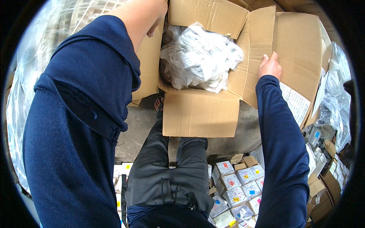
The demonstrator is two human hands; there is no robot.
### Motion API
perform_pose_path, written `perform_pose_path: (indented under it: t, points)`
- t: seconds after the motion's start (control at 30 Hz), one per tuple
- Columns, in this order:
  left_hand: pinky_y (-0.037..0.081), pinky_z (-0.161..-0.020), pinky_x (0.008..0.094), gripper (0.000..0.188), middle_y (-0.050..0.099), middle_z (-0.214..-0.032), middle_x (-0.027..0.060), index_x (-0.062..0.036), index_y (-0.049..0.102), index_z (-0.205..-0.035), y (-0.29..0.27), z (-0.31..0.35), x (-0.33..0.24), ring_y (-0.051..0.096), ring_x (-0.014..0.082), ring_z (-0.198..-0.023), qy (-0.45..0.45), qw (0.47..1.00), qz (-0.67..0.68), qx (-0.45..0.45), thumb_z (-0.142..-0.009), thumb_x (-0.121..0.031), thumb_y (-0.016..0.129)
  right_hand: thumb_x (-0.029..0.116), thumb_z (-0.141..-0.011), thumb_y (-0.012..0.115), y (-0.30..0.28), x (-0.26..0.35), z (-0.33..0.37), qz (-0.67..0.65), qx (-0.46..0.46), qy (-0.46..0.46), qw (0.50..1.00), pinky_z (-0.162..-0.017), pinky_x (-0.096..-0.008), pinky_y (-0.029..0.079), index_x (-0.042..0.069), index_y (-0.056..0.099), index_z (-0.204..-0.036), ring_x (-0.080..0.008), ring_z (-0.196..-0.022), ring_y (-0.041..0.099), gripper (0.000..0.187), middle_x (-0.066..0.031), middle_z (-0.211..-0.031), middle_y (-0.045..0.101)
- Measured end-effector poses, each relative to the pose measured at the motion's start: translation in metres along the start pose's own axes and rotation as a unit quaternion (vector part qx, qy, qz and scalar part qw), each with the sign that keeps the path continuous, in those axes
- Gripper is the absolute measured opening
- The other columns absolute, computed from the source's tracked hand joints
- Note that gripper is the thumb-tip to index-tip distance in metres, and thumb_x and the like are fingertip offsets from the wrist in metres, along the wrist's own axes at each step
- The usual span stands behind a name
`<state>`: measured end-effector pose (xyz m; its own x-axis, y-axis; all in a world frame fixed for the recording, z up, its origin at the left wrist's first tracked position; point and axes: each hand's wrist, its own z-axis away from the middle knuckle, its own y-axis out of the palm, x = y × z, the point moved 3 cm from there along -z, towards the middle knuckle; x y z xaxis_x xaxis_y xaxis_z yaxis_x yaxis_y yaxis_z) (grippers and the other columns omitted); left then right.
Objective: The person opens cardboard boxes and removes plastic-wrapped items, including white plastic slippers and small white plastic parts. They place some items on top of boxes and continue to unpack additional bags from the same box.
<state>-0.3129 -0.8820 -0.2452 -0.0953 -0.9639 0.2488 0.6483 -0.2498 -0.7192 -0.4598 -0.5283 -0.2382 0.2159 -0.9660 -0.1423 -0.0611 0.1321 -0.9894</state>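
An open cardboard carton [201, 116] stands in front of me, its flaps spread outward. Inside lies a bulky clear plastic bag [201, 57] filled with white strip-like pieces; what exactly they are I cannot make out. My right hand [270, 67] grips the edge of the right-hand flap [260, 49], thumb up. At the top edge of the view, my left hand [155, 17] is partly cut off. Its fingers curl beside the left flap [149, 70] and seem to hold it, though the contact is mostly hidden.
Behind my legs sit several small labelled boxes [243, 186] with coloured stickers. Another large cardboard box [298, 49] stands on the right, near crumpled clear plastic [336, 95]. Plastic-wrapped goods [34, 72] rise at the left. Grey floor [247, 125] shows around the carton.
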Motion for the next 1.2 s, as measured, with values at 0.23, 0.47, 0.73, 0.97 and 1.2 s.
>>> perform_pose_path:
  t: [0.23,0.47,0.73,0.97,1.2]
  points:
    - [0.022,-0.117,0.0511,0.091,0.048,-0.138,0.0180,0.0015,0.062,-0.121,0.0006,-0.0012,0.0009,0.030,0.0400,-0.139,0.002,1.000,-0.001,0.000,-0.052,-0.051,0.089,0.030,-0.095,0.055,0.0014,-0.0008,-0.0003,0.004,-0.007,-0.002,1.000,-0.080,-0.0510,0.053,0.008,0.051,-0.121,-0.0427,-0.091,0.067,0.034,-0.0261,-0.094,0.069]
    - [0.022,-0.117,0.0508,0.091,0.049,-0.137,0.0175,0.0021,0.063,-0.120,0.0002,-0.0024,0.0013,0.031,0.0395,-0.139,0.004,1.000,-0.005,0.000,-0.052,-0.052,0.089,0.030,-0.095,0.055,0.0000,-0.0005,0.0001,0.000,0.001,0.001,1.000,-0.080,-0.0512,0.052,0.008,0.051,-0.122,-0.0430,-0.092,0.067,0.035,-0.0263,-0.094,0.069]
    - [0.022,-0.117,0.0505,0.090,0.051,-0.136,0.0169,0.0027,0.064,-0.119,0.0007,-0.0046,0.0022,0.032,0.0389,-0.139,0.005,1.000,-0.007,-0.001,-0.052,-0.052,0.089,0.030,-0.095,0.055,0.0003,-0.0002,0.0006,-0.001,-0.013,-0.007,1.000,-0.080,-0.0513,0.052,0.007,0.051,-0.122,-0.0434,-0.091,0.067,0.035,-0.0267,-0.094,0.069]
    - [0.022,-0.118,0.0502,0.089,0.053,-0.135,0.0164,0.0032,0.064,-0.118,-0.0014,-0.0069,0.0021,0.032,0.0384,-0.138,0.009,1.000,-0.011,0.000,-0.053,-0.053,0.088,0.030,-0.095,0.056,-0.0024,0.0012,0.0010,-0.003,-0.005,0.000,1.000,-0.080,-0.0512,0.052,0.008,0.051,-0.122,-0.0432,-0.092,0.067,0.036,-0.0264,-0.094,0.069]
    - [0.022,-0.118,0.0499,0.088,0.054,-0.134,0.0159,0.0038,0.065,-0.116,-0.0020,-0.0097,0.0034,0.033,0.0379,-0.138,0.013,1.000,-0.016,0.000,-0.053,-0.053,0.088,0.030,-0.096,0.055,0.0002,-0.0001,0.0016,-0.004,-0.008,0.002,1.000,-0.080,-0.0511,0.053,0.009,0.051,-0.122,-0.0427,-0.091,0.067,0.034,-0.0252,-0.095,0.069]
